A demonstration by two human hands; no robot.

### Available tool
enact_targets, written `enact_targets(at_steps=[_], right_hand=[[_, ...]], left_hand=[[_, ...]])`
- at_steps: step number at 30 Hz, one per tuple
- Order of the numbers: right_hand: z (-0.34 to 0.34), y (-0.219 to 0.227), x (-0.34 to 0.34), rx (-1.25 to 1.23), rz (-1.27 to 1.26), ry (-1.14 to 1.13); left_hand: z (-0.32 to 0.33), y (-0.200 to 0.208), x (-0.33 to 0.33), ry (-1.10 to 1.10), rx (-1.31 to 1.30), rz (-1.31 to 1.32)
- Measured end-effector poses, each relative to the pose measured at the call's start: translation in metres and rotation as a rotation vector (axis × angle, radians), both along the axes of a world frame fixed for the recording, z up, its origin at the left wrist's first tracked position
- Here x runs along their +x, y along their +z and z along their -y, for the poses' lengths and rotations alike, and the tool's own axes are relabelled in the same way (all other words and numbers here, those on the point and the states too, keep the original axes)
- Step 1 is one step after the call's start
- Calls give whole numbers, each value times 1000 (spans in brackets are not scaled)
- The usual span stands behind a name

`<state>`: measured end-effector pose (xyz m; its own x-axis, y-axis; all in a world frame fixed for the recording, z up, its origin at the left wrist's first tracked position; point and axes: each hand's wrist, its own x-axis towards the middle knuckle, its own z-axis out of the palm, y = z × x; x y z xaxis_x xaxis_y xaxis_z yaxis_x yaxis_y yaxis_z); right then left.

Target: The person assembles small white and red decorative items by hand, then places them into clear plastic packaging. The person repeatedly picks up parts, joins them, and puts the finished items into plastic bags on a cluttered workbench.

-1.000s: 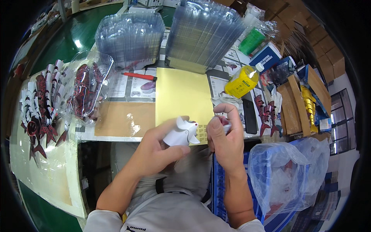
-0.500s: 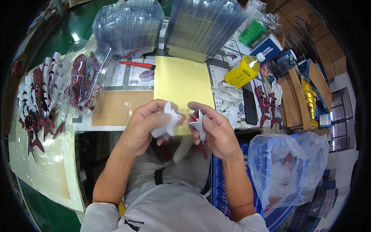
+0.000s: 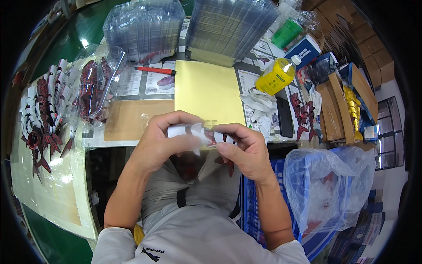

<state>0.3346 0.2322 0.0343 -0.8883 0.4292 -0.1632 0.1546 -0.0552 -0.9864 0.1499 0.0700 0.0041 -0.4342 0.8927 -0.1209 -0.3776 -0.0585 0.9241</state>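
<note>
Just in front of my body, over the near table edge, my left hand (image 3: 159,141) grips a white toy fish body (image 3: 177,131) with a dark band and pointed fins. Facing it, my right hand (image 3: 248,152) pinches a white-and-black toy fish tail section (image 3: 219,137) between thumb and fingers. A dark red fin hangs below that hand. Between the hands the two pieces meet or nearly meet; whether they are joined I cannot tell. Some reddish detail shows at the gap. Under them lies a yellow sheet (image 3: 206,88).
Jointed red-black and white toy fish (image 3: 44,101) lie at the left beside a clear plastic tray (image 3: 94,88). Stacked clear trays (image 3: 224,31) stand behind. A red marker (image 3: 154,70), yellow bottle (image 3: 277,77) and black phone (image 3: 285,116) rest on the table. A bag-lined blue crate (image 3: 268,198) stands lower right.
My hands have brought the two pieces together. The white body has turned from upright to roughly level, and the right-hand piece has rolled so its open end faces left.
</note>
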Motion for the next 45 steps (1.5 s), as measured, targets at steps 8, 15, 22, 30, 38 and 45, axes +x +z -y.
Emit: enact_targets(at_steps=[8,15,22,30,38,45], right_hand=[[-1,7,-10,609,-105,82],[5,22,-7,751,-23,81],[2,25,-8,885,-171,142],[-5,21,2,762,-141,132],[-18,30,5,306,2,129],[-50,19,7,-137,-86,44]], left_hand=[[3,7,5,30,15,-167],[8,7,5,19,-12,-253],[8,9,15,76,47,-348],[6,6,13,49,1,-383],[10,8,9,-239,-167,-440],[13,-10,2,-297,-212,-266]])
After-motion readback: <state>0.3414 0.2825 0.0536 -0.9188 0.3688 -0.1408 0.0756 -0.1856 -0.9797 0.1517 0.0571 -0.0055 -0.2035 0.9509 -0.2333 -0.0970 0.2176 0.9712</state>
